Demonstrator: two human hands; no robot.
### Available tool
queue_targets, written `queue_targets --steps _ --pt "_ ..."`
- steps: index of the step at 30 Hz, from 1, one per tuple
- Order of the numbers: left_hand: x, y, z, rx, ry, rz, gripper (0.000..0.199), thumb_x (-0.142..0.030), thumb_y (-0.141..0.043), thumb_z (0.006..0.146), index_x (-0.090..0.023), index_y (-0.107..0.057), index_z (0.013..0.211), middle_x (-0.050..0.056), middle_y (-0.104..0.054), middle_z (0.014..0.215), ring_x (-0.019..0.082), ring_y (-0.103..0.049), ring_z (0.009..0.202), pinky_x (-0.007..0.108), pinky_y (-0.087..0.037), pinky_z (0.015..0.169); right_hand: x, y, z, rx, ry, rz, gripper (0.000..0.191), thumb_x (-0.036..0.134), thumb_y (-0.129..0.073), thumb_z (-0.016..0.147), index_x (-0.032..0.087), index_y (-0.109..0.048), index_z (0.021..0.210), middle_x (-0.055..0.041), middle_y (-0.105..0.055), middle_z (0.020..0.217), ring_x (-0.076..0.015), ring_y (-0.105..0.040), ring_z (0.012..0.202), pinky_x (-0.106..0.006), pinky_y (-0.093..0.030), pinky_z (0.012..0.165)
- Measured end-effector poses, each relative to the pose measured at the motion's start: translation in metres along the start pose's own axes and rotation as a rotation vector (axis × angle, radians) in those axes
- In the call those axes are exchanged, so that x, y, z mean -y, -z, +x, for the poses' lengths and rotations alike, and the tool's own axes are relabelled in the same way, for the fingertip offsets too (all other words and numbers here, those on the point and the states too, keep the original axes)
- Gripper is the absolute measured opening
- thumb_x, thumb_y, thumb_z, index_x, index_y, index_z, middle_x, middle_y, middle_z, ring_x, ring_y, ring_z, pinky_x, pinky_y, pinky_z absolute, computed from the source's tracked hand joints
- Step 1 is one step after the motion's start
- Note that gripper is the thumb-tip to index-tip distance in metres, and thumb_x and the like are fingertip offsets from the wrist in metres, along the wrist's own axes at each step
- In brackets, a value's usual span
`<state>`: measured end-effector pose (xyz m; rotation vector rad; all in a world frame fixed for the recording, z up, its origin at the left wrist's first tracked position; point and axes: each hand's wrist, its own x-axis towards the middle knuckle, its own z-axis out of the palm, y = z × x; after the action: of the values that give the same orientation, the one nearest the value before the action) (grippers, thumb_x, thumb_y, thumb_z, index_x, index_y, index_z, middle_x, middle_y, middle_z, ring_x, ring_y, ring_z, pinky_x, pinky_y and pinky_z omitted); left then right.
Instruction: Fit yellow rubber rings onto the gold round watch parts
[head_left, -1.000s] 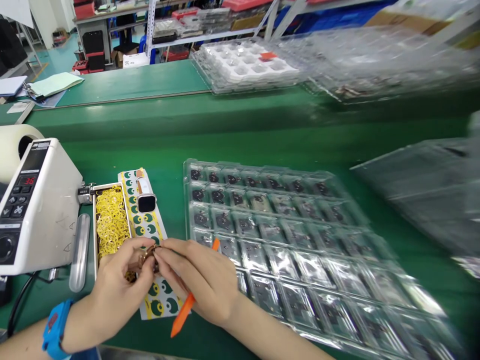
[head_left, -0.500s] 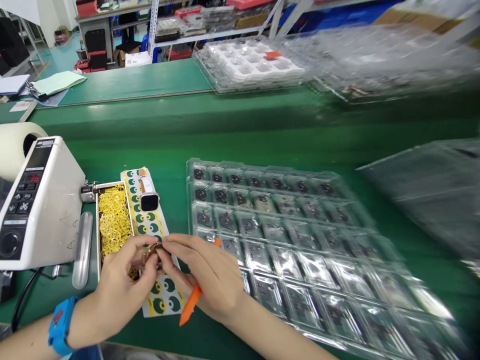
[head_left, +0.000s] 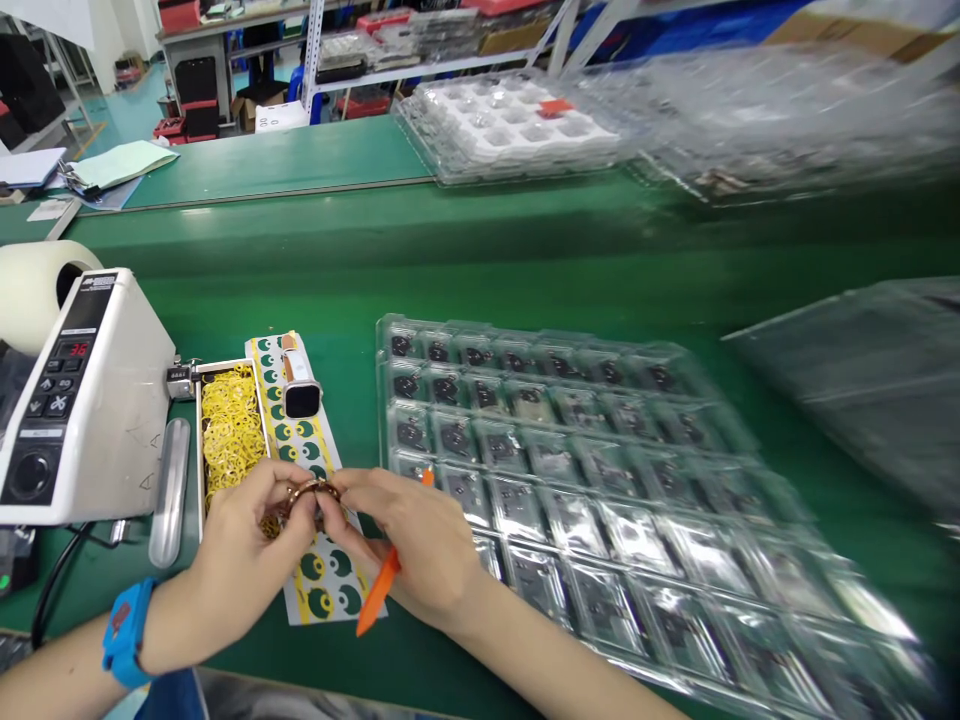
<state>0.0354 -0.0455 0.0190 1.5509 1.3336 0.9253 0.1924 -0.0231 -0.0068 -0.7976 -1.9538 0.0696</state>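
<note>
A small brown metallic part (head_left: 315, 488) is pinched between the fingertips of both hands. My left hand (head_left: 251, 555), with a blue band on the wrist, grips its left side, and my right hand (head_left: 412, 540) holds its right side. An orange pointed tool (head_left: 381, 592) is also tucked in my right hand, its tip toward the lower left. Beneath the hands lies a sticker sheet (head_left: 304, 430) with green and yellow shapes, a watch (head_left: 302, 399) resting on its upper part. Left of the sheet is a box of yellow rings (head_left: 229, 425), partly covered by my left hand.
A clear compartment tray (head_left: 555, 460) with small dark parts covers the right side. A white tape dispenser (head_left: 112, 400) and a clear oblong case (head_left: 169, 495) are at the left. Stacked trays (head_left: 517, 125) lie behind; a clear sheet (head_left: 862, 370) is at far right.
The view has shifted slightly. The brown part is turned a little between my fingers and more of its curved edge shows. Both hands keep their hold.
</note>
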Motion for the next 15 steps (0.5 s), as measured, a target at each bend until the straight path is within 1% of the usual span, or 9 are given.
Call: queue_targets --steps 5,10,15 --pt "-0.0029 0.0014 0.0048 0.004 0.067 -0.079 0.005 -0.020 -0.052 0.082 -0.019 -0.056 0.084 0.000 -0.067 0.070 0.012 -0.061 0.061 0.021 -0.047 0.056 0.0005 -0.0020 -0.0012 -0.010 -0.012 0.032 0.016 0.003 -0.054 0.087 0.018 -0.049 0.086 -0.0024 -0.066 0.068 -0.0113 -0.062 0.056 -0.020 -0.049 0.048" --pt "-0.0032 0.0007 0.0049 -0.004 0.101 -0.113 0.005 -0.024 -0.054 0.079 -0.019 -0.055 0.081 -0.001 -0.063 0.062 0.012 -0.058 0.055 0.021 -0.044 0.052 0.0010 -0.0027 -0.0025 -0.025 -0.018 0.010 0.015 0.003 -0.056 0.086 0.017 -0.050 0.086 -0.0032 -0.065 0.068 -0.0113 -0.060 0.053 -0.020 -0.046 0.047" --pt "-0.0014 -0.0006 0.0052 -0.028 0.155 -0.144 0.004 -0.021 -0.056 0.075 -0.018 -0.056 0.076 -0.002 -0.060 0.060 0.011 -0.056 0.054 0.020 -0.041 0.050 0.0029 -0.0010 -0.0027 0.030 -0.030 -0.013 0.012 0.006 -0.056 0.089 0.016 -0.053 0.084 -0.0035 -0.067 0.068 -0.0112 -0.060 0.053 -0.021 -0.048 0.051"
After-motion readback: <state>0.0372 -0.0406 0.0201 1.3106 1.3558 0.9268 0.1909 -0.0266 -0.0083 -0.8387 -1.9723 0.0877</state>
